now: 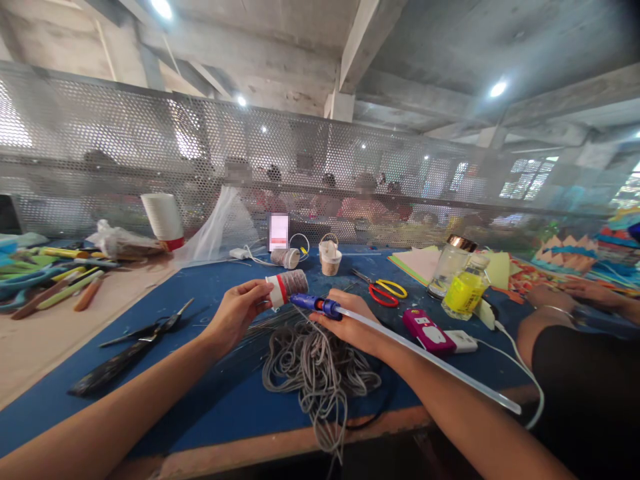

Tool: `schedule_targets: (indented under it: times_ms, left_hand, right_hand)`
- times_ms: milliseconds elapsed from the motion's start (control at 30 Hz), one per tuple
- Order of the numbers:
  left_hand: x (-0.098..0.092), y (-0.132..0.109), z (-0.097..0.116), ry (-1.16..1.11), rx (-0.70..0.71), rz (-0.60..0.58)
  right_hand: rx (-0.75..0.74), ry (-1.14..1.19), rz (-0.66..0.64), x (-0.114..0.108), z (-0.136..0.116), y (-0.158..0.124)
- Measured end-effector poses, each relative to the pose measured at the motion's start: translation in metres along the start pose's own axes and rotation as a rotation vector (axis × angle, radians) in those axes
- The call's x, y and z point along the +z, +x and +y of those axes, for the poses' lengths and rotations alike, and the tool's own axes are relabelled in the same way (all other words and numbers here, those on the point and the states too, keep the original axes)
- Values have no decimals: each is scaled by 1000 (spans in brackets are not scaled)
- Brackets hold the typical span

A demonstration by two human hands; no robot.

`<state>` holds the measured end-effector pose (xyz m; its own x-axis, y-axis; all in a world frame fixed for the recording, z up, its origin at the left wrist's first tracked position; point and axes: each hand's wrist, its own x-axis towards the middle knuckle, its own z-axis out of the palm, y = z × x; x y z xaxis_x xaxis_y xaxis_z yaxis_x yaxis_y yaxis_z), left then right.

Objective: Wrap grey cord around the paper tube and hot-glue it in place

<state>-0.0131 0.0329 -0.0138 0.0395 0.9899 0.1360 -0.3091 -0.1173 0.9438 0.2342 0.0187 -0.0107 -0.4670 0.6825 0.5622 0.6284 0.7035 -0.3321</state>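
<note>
My left hand [240, 307] grips a paper cup [277, 291] lying on its side in the air, white with a red band and partly wrapped in grey cord. A blue hot glue gun [315, 305] is in my right hand [353, 320], its nozzle close to the wrapped cup; I cannot tell whether they touch. From the gun's rear a long translucent glue stick [430, 357] sticks out over my right forearm. Below both hands a loose heap of grey cord [320, 373] lies on the blue table and hangs over its front edge.
Black-handled scissors [135, 350] lie at left, red-and-yellow scissors [383, 290] beyond my right hand. Small cord-wrapped cups [330, 260] and a lit phone [279, 232] stand at the back. At right are a magenta power bank [425, 330], bottles [465, 293] and a co-worker's arm [540, 327].
</note>
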Motion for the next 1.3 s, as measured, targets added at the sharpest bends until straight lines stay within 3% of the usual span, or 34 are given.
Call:
schedule_targets:
  times_ms: [667,1300]
  left_hand:
    - [0,1,0,-3,-1,37]
    - [-2,2,-1,-34,-25,-7]
  right_hand:
    - [11,-21,-24,2,3,0]
    - [4,8,21,0,0,0]
